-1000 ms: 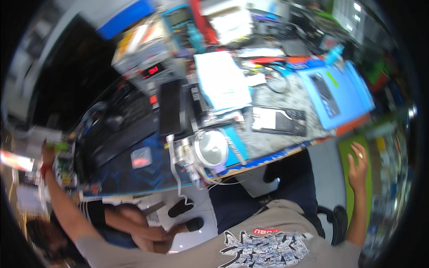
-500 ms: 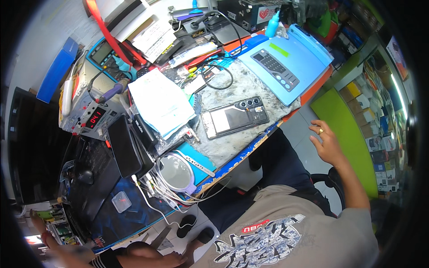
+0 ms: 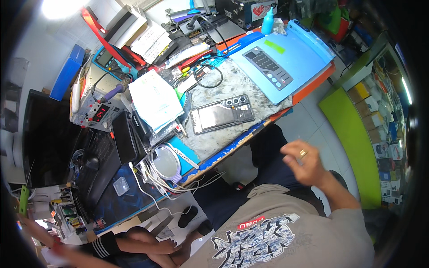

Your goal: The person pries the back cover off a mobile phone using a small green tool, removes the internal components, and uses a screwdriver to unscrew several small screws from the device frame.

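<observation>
Currently, the phone point(image 3: 216, 117) lies mid-frame on the table point(image 3: 214, 144), up and left of the right hand point(image 3: 306, 166), which is empty, fingers loosely curled. Lower left, the left hand point(image 3: 32, 228) nears a green item point(image 3: 23, 200); I cannot tell its grip.

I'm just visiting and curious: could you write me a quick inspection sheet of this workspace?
Surface: stained grey mat, chipped table edge.
Main things: phone lying camera side up on the mat; green object by the left hand.
Clutter: white sheets, round mirror, upright blue bottle.
Hands: right hand empty, slightly blurred, clear of the table; left hand at the picture's edge, grip unclear.
Cables: black loop behind the phone; white cables tangled beside the mirror.
Surroundings: seated person, green panel, boxes.
</observation>
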Demonstrator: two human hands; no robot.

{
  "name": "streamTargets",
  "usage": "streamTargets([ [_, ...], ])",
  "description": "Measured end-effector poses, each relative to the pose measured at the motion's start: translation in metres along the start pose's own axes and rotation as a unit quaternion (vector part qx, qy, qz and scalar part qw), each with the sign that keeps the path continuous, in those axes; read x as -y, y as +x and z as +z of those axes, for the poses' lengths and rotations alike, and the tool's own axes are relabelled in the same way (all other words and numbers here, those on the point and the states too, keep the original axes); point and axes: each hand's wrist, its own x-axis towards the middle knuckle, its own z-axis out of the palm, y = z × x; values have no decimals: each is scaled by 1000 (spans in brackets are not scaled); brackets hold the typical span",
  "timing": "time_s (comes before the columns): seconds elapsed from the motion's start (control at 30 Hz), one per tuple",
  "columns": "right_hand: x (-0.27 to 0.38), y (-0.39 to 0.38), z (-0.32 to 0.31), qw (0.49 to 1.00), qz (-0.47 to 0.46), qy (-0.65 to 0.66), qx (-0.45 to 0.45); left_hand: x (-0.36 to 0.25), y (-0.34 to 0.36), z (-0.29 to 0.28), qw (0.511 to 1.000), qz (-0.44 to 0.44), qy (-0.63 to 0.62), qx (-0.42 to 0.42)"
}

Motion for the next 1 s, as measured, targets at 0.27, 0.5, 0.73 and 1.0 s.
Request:
streamTargets([
  [0.27,80,9,72,903,31,423,73,-176,-488,131,851,-399,-257,226],
  [0.5,55,-4,74,773,185,607,-20,-229,-647,134,657,-542,-378,362],
  [0.73,14,-13,46,708,233,664,62,-225,-648,121,589,-541,-328,503],
  [1.0,8,-16,47,709,240,659,77,-219,-655,113,580,-536,-333,514],
])
